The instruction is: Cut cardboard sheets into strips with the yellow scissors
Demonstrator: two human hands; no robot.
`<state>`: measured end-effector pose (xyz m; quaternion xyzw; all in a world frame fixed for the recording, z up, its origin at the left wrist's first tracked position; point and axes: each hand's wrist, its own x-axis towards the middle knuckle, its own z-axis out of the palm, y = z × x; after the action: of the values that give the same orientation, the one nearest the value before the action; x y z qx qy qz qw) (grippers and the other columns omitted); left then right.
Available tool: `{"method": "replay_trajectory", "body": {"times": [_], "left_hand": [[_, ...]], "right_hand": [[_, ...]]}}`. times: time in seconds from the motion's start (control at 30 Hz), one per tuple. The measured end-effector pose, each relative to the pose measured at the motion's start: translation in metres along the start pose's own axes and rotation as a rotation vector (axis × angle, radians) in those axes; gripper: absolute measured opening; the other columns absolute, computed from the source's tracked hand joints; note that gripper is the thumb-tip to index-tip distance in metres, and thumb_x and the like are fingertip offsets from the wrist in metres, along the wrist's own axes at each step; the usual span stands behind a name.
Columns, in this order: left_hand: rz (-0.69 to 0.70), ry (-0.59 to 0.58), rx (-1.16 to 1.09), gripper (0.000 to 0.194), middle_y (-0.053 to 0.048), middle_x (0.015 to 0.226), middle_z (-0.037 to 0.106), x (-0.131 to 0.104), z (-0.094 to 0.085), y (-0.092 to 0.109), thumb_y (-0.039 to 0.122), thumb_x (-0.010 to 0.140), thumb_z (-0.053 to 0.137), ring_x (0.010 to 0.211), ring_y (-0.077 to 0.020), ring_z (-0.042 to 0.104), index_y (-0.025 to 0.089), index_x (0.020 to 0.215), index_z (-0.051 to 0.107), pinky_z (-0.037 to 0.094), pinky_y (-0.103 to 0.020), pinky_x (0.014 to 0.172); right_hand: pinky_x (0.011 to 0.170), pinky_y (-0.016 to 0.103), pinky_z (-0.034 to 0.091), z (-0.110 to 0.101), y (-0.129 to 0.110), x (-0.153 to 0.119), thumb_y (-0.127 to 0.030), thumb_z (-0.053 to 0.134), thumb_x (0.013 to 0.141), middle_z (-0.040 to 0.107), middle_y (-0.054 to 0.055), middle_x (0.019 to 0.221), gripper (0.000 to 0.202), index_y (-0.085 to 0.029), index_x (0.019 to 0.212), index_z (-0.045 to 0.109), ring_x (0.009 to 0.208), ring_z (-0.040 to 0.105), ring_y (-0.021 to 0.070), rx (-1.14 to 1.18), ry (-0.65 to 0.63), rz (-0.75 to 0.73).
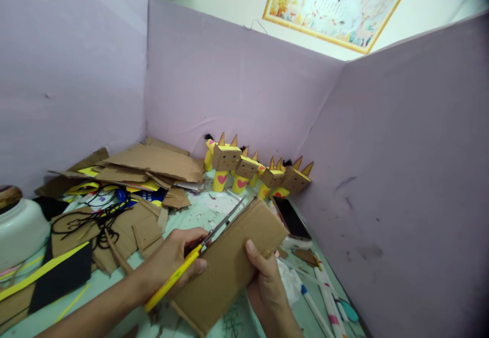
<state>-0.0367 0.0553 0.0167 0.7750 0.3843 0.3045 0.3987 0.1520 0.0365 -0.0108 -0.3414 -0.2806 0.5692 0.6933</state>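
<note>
My left hand (pixel 179 256) is closed around a pair of scissors with yellow handles (pixel 173 279). Their metal blades (pixel 225 221) point away from me along the left long edge of a folded brown cardboard piece (pixel 229 271). The left thumb lies against the cardboard near that edge. On the right side, my right hand (pixel 265 282) grips the same cardboard, thumb on its upper face and the other fingers mostly hidden beneath. The cardboard is held tilted above the table. Whether the blades are spread around its edge is hard to make out.
Several yellow figures with cardboard heads and pointed horns (pixel 226 162) stand at the back wall. A phone (pixel 292 218) lies right of the cardboard, with markers (pixel 328 297) nearer me. Cardboard scraps (pixel 153 162), black cord (pixel 103 221) and a white jar (pixel 23 231) are left. Purple panels surround the table.
</note>
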Motion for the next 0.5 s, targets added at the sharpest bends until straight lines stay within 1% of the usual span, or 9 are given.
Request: {"method": "replay_trajectory", "body": {"times": [0.1,0.17,0.23,0.3,0.33,0.37,0.4,0.43,0.5], "left_hand": [[-0.032,-0.061,-0.143,0.023,0.005,0.063,0.04,0.0,0.004,0.003,0.038,0.074,0.055,0.057,-0.0105,0.038,0.016,0.079,0.049,0.031,-0.02,0.049],[-0.081,-0.073,-0.25,0.034,0.006,0.058,0.044,0.003,0.003,0.001,0.05,0.077,0.052,0.049,-0.0094,0.042,0.017,0.081,0.048,0.033,-0.019,0.044],[-0.142,0.016,-0.332,0.044,0.004,0.056,0.051,0.007,-0.002,-0.002,0.059,0.076,0.05,0.046,-0.0107,0.048,0.017,0.084,0.045,0.039,-0.021,0.043],[-0.172,0.134,-0.394,0.051,0.0,0.06,0.058,0.01,-0.012,-0.005,0.066,0.072,0.05,0.049,-0.0137,0.056,0.017,0.086,0.043,0.045,-0.024,0.046],[-0.18,0.146,-0.424,0.053,-0.001,0.062,0.059,0.01,-0.017,-0.005,0.067,0.071,0.05,0.051,-0.0152,0.058,0.017,0.087,0.042,0.047,-0.025,0.048],[-0.19,0.13,-0.457,0.053,-0.002,0.063,0.06,0.009,-0.023,-0.005,0.067,0.071,0.051,0.053,-0.0161,0.06,0.018,0.089,0.042,0.048,-0.026,0.049],[-0.192,0.085,-0.469,0.053,-0.001,0.064,0.06,0.008,-0.028,-0.004,0.065,0.07,0.053,0.052,-0.0159,0.059,0.018,0.09,0.043,0.048,-0.026,0.048],[-0.193,0.024,-0.459,0.051,0.0,0.064,0.058,0.006,-0.031,-0.003,0.061,0.068,0.058,0.051,-0.0146,0.058,0.017,0.091,0.046,0.047,-0.025,0.047],[-0.193,-0.099,-0.395,0.043,0.004,0.062,0.054,0.003,-0.034,0.0,0.046,0.062,0.07,0.05,-0.0106,0.051,0.016,0.088,0.053,0.042,-0.021,0.045]], "right_hand": [[0.081,0.041,0.05,-0.002,-0.007,0.002,-0.029,0.077,0.058,0.073,0.006,0.086,0.062,-0.019,0.115,0.056,0.087,0.066,0.0267,-0.016,0.019,0.017],[0.076,0.042,0.052,-0.003,-0.013,0.001,-0.03,0.078,0.056,0.073,0.008,0.081,0.057,-0.016,0.109,0.06,0.083,0.067,0.0282,-0.028,-0.053,0.089],[0.07,0.042,0.052,-0.005,-0.019,-0.001,-0.03,0.079,0.054,0.073,0.01,0.079,0.054,-0.014,0.103,0.063,0.074,0.068,0.0281,-0.077,-0.184,0.193],[0.065,0.039,0.053,-0.005,-0.022,-0.005,-0.027,0.08,0.05,0.072,0.01,0.08,0.055,-0.012,0.1,0.064,0.067,0.067,0.0254,-0.166,-0.311,0.292],[0.063,0.036,0.052,-0.005,-0.022,-0.008,-0.026,0.08,0.049,0.072,0.01,0.08,0.055,-0.012,0.1,0.064,0.066,0.067,0.0239,-0.215,-0.369,0.341],[0.061,0.034,0.052,-0.004,-0.022,-0.011,-0.024,0.08,0.049,0.072,0.01,0.08,0.055,-0.011,0.1,0.064,0.065,0.066,0.0226,-0.262,-0.422,0.392],[0.061,0.033,0.052,-0.003,-0.02,-0.013,-0.024,0.079,0.05,0.072,0.01,0.08,0.054,-0.01,0.099,0.065,0.066,0.066,0.0216,-0.305,-0.471,0.443],[0.062,0.033,0.051,-0.001,-0.019,-0.015,-0.023,0.078,0.051,0.072,0.01,0.08,0.051,-0.009,0.098,0.066,0.066,0.065,0.0209,-0.349,-0.515,0.494],[0.062,0.032,0.051,0.002,-0.016,-0.02,-0.022,0.077,0.053,0.072,0.009,0.078,0.043,-0.009,0.093,0.068,0.064,0.065,0.0198,-0.425,-0.578,0.567]]}}
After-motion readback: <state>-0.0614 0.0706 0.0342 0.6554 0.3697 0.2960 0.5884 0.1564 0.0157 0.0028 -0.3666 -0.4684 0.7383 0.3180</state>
